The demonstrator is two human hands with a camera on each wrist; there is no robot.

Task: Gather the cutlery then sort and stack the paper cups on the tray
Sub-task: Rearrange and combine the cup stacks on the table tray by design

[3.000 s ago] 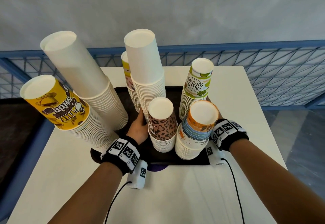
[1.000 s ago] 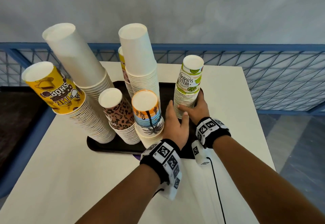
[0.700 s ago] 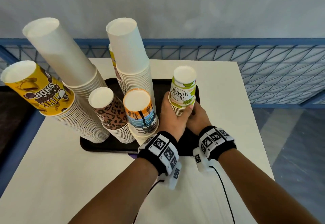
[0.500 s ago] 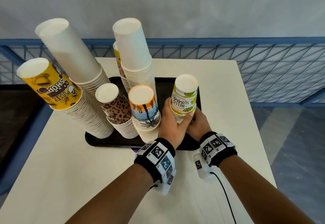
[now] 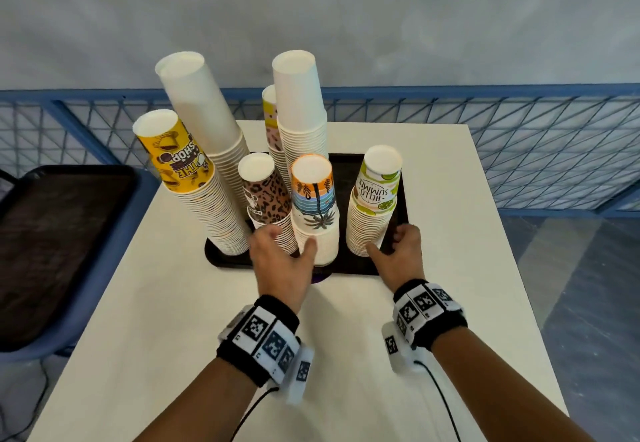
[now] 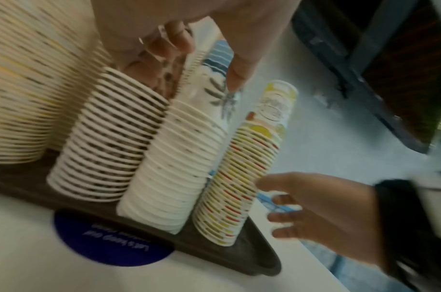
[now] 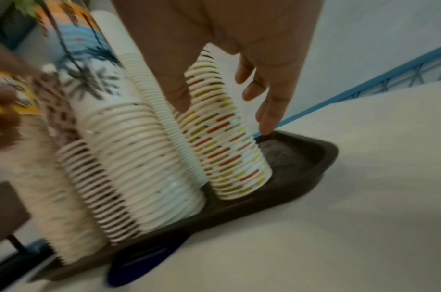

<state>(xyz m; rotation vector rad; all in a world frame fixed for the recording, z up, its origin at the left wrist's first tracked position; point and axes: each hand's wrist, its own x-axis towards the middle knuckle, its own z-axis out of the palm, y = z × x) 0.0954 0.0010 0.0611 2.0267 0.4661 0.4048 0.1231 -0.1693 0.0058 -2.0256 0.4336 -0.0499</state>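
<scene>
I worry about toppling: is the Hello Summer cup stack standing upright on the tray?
Upright: the Hello Summer stack stands rims-down on the tray, the right hand beside its base.

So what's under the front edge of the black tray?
A dark blue round sticker with white lettering pokes out from under the tray on the white table; the rest is covered, and the wording is too blurred to read.
</scene>
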